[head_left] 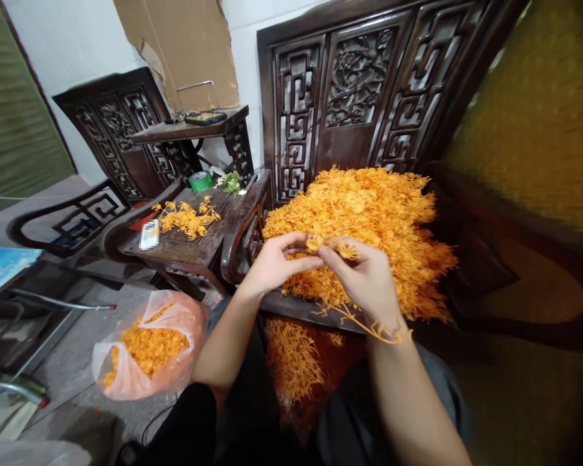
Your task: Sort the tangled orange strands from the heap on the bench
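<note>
In front of my lap my two hands meet. My left hand (pixel 284 262) is closed, its thumb and fingertips pinching a small orange plastic flower piece (pixel 314 243). Touching it at the fingertips, my right hand (pixel 364 275) is closed round an orange branched plastic stem (pixel 348 251); a thin branched end (pixel 354 318) hangs below, across the wrist. How far the two pieces join is hidden by the fingers. Right behind the hands rises a big heap of orange plastic stems (pixel 369 200) on the seat of a dark carved wooden bench (pixel 342 149).
A pinkish plastic bag (pixel 175 310) of orange pieces stands on the floor at left. On the small wooden table (pixel 189 252) lie loose orange stems (pixel 189 219), green tape (pixel 201 180) and a green-white sprig (pixel 230 183). More orange stems (pixel 294 359) lie below the bench edge.
</note>
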The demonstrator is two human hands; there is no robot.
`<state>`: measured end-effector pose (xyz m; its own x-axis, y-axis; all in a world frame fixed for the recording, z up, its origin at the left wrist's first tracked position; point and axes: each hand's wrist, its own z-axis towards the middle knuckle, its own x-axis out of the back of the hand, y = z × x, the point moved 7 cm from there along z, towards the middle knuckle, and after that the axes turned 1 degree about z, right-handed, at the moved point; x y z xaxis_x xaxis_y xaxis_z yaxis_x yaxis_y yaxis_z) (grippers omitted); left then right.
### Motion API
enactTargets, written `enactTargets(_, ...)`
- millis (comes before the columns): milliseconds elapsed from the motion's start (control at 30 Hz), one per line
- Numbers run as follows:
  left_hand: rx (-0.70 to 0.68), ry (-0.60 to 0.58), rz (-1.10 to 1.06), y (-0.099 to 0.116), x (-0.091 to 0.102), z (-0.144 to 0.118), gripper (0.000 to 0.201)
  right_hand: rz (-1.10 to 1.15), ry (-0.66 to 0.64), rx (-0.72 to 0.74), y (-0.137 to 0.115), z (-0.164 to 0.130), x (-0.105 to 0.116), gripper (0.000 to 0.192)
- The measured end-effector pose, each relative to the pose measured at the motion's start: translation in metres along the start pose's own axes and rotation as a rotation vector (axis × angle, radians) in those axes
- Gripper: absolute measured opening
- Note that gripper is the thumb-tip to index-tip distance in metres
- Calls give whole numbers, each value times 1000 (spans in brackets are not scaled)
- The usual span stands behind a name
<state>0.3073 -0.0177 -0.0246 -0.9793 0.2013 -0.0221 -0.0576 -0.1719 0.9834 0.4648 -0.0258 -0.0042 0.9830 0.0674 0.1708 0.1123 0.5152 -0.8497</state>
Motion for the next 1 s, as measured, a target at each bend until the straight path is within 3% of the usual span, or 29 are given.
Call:
enactTargets(100,-45,127,35,1,2,1,41,153,81,-143,16,1,3,26)
enactTargets(300,-187,262,-18,5,7,3,31,181,187,-209,33,3,8,68)
enactTargets(433,-117,204,-91,-5,0,7,43,297,-22,-242,29,5,-3,93)
enactTargets(533,11,66,-196,-18,-11,9,59,285,-126,-258,29,5,-9,80)
enactTargets(700,77,-70,-12,-21,-22,6,50,345,4,-248,42,7,-6,38)
enactTargets(833,10,-117,102,-15,-29,3,38,390,48,-309,52,9,-8,40)
enactTargets(900,53,-130,89,-20,-32,3,33,418,51,-353,57,10,-8,45)
enactTargets(1000,187,-133,0,-32,-33,4,45,532,-10,-433,64,10,-9,51)
